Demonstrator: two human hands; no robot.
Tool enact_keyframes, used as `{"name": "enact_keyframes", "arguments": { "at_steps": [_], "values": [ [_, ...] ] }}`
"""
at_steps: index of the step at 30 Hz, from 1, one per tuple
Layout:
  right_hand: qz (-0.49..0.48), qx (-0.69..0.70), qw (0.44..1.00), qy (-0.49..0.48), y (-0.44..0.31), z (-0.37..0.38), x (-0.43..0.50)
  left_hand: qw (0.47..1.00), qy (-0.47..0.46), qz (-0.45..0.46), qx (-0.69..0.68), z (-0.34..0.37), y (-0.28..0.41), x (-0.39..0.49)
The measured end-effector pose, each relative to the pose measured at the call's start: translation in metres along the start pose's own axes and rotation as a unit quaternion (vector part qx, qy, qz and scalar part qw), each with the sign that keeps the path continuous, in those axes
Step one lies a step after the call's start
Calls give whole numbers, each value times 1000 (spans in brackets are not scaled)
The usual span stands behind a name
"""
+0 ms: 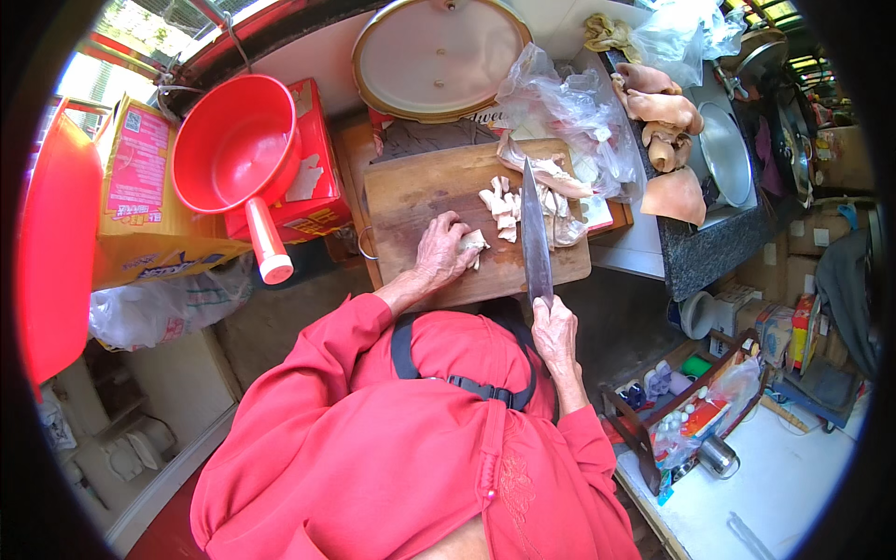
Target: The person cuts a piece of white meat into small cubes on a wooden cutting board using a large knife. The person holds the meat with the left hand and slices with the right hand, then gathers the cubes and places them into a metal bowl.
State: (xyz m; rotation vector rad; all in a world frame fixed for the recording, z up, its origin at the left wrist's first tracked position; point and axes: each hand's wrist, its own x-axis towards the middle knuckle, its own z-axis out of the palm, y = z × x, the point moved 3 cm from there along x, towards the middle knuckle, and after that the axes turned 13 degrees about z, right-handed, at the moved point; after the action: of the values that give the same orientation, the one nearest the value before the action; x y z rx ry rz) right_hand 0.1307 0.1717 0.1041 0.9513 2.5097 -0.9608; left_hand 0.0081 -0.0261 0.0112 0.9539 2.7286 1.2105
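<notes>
On a wooden cutting board [413, 189], my left hand [442, 248] curls its fingers over a small pale piece of meat [474, 242]. My right hand [556, 329] grips the handle of a long kitchen knife [535, 238] at the board's near edge. The dark blade points away from me and passes over or beside cut strips of pale meat [501, 205]. Beyond the strips lies a longer uncut piece of meat [549, 172]. The knife's handle is mostly hidden in my fist.
Left of the board are a red plastic dipper [234, 147] and cardboard boxes [136, 238]. A large round lid [441, 59] leans behind, beside crumpled plastic bags [570, 119]. Pieces of meat [665, 112] rest along the sink edge at right, near a metal basin [726, 154].
</notes>
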Motion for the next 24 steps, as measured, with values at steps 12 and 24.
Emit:
{"name": "enact_keyframes", "arguments": {
  "at_steps": [12,24],
  "values": [
    [-15,41,999,13,10,17,-12,937,-85,-195,-277,11,1,0],
    [-28,32,999,-8,7,22,-13,779,21,-240,-578,-5,13,-7]
  ]
}}
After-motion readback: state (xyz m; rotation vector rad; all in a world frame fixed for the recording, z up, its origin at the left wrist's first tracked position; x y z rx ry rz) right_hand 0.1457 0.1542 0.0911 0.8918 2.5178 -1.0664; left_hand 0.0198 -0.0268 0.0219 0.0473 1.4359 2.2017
